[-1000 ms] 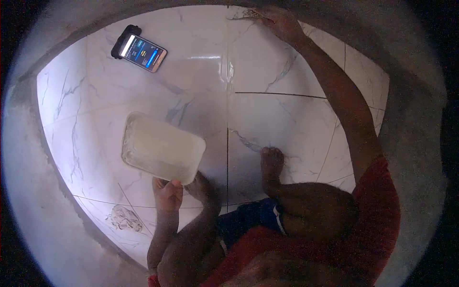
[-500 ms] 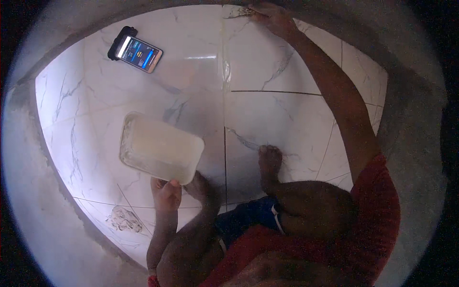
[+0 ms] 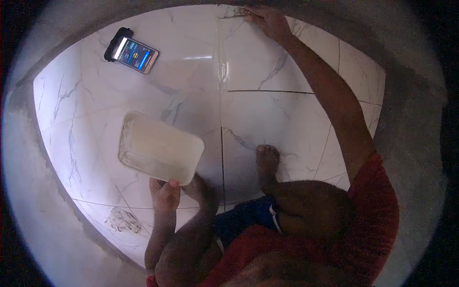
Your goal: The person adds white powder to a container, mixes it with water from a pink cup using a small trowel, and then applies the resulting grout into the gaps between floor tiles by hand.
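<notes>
My left hand grips the near edge of a whitish rectangular plastic tub, with the thumb over its rim. Pale smears coat the inside of the tub, which is held over the tiles. Far out at the top, my right hand reaches to the floor by the far wall. Its fingers are closed around a small, thin, greyish, stained thing, too blurred to name. Between the two hands, a joint in the tiles carries a pale wet-looking smear.
A lit phone leans on a black holder at the far left. A crumpled whitish cloth or bag lies at the lower left. Grey walls curve around the white marbled tile floor. My bare feet rest on it.
My right hand has shifted slightly left along the far wall with the thing in it. The tub in my left hand stays nearly where it was.
</notes>
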Action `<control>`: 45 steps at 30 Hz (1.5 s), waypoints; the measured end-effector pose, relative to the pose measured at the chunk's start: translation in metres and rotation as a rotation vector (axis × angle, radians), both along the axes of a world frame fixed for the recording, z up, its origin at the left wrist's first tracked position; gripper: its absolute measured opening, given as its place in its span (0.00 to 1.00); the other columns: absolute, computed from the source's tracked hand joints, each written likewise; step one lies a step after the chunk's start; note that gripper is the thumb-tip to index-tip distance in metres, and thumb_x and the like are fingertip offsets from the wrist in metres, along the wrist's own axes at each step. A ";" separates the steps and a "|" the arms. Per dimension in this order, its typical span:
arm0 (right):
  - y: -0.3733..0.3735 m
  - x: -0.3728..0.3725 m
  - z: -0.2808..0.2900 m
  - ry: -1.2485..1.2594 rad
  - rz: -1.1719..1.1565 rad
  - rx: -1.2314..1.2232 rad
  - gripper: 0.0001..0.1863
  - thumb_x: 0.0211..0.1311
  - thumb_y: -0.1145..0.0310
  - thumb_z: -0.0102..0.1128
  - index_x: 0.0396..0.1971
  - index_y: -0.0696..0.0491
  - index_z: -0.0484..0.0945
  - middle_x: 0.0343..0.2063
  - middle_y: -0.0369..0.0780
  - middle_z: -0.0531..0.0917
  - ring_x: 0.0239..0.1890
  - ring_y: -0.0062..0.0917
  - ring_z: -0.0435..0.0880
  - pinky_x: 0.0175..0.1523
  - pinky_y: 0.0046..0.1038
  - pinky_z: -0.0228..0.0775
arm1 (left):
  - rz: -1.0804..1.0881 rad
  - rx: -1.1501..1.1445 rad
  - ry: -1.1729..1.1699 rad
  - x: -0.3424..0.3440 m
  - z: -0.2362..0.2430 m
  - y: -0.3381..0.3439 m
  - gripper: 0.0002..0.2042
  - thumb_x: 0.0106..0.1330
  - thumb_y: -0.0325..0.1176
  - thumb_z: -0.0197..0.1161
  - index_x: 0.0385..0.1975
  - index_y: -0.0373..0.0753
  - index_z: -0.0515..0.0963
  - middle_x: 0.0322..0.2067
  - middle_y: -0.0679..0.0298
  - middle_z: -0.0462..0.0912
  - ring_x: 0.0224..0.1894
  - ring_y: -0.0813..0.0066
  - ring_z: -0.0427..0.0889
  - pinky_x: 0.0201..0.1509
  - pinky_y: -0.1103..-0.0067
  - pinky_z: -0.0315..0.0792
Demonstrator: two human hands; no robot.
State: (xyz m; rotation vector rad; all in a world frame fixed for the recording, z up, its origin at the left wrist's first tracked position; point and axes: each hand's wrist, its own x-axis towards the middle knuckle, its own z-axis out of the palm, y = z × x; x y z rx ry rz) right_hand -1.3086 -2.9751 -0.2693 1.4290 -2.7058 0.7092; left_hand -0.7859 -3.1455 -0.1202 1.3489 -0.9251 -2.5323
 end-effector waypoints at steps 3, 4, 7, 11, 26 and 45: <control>-0.001 0.015 0.005 0.091 -0.040 0.028 0.21 0.65 0.51 0.58 0.54 0.43 0.81 0.40 0.42 0.86 0.41 0.37 0.85 0.52 0.36 0.76 | -0.006 0.009 0.039 -0.001 -0.004 0.002 0.36 0.52 0.30 0.75 0.59 0.28 0.62 0.52 0.54 0.76 0.52 0.62 0.80 0.56 0.71 0.77; -0.005 0.024 0.009 0.100 -0.061 0.020 0.20 0.66 0.51 0.58 0.53 0.44 0.81 0.39 0.41 0.86 0.40 0.37 0.86 0.51 0.35 0.77 | 0.007 0.003 0.065 0.000 -0.004 0.002 0.37 0.53 0.31 0.75 0.59 0.28 0.61 0.52 0.53 0.76 0.51 0.62 0.80 0.55 0.72 0.78; -0.013 0.048 0.029 -0.128 -0.175 0.141 0.20 0.68 0.52 0.56 0.56 0.43 0.79 0.48 0.44 0.84 0.46 0.36 0.84 0.53 0.32 0.76 | 0.019 -0.007 0.071 0.005 -0.005 0.001 0.37 0.53 0.31 0.76 0.59 0.28 0.61 0.52 0.53 0.76 0.50 0.63 0.81 0.52 0.73 0.79; 0.000 0.049 0.024 -0.068 -0.138 -0.081 0.18 0.68 0.56 0.56 0.54 0.45 0.81 0.46 0.45 0.84 0.43 0.36 0.84 0.49 0.32 0.78 | -0.022 0.016 0.049 0.004 -0.003 0.000 0.36 0.53 0.31 0.75 0.59 0.28 0.61 0.52 0.53 0.77 0.49 0.63 0.81 0.53 0.73 0.79; -0.029 0.093 0.037 -0.042 -0.062 0.151 0.22 0.62 0.59 0.56 0.56 0.49 0.77 0.31 0.49 0.80 0.33 0.43 0.83 0.42 0.41 0.78 | 0.021 0.032 0.111 0.007 -0.002 -0.002 0.31 0.56 0.23 0.69 0.60 0.28 0.63 0.52 0.53 0.77 0.54 0.61 0.79 0.61 0.67 0.72; -0.054 0.096 0.038 -0.063 -0.144 0.113 0.22 0.64 0.59 0.54 0.55 0.53 0.77 0.29 0.50 0.80 0.35 0.44 0.82 0.45 0.43 0.74 | 0.001 0.026 0.077 0.013 -0.008 -0.003 0.34 0.55 0.25 0.70 0.61 0.28 0.61 0.56 0.53 0.74 0.57 0.58 0.77 0.64 0.64 0.71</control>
